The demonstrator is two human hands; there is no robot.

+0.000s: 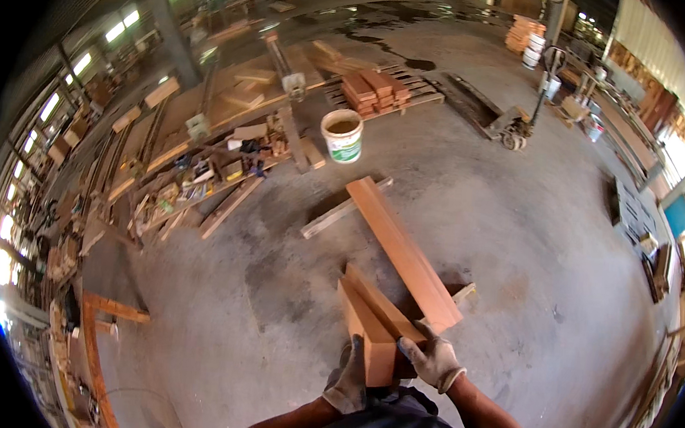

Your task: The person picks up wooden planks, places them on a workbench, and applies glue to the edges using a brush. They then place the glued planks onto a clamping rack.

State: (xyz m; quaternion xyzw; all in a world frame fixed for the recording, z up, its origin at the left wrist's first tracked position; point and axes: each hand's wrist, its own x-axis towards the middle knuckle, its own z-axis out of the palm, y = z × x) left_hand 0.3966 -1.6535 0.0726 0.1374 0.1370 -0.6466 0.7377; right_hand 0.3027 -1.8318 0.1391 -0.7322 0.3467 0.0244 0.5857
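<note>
a grey, stained concrete floor point(528, 257) spreads beneath everything. at the upper left sits a long, low brown wooden platform point(171, 129) strewn with timber pieces. to its right, a slatted wooden pallet point(424, 97) bears a stack of short reddish planks point(366, 90).

nearer the person, a long, straight reddish-brown wooden plank point(403, 245) lies across two pale timber strips point(334, 217), one beneath each end. just left of its close end are two shorter reddish-brown wooden boards point(368, 325), held side by side in front of the person's body, far ends pointing away; whether they touch all along is hard to tell. a round white plastic bucket point(345, 147) stands beyond, near the platform.

smallest are the hands, both in pale fabric gloves and apart from each other, with the boards between. the left hand point(350, 383) is clamped on the outer side of the left board; the right hand point(434, 357) grips the close end of the right one. the fingers underneath are hidden.

the boards look stiff, solid and fairly heavy, hardly fragile, though corners could dent. their smooth faces may slide on each other, so squeezing from both outer sides suits; a hold nearer mid-length should balance better, as the far ends would likely dip.
</note>
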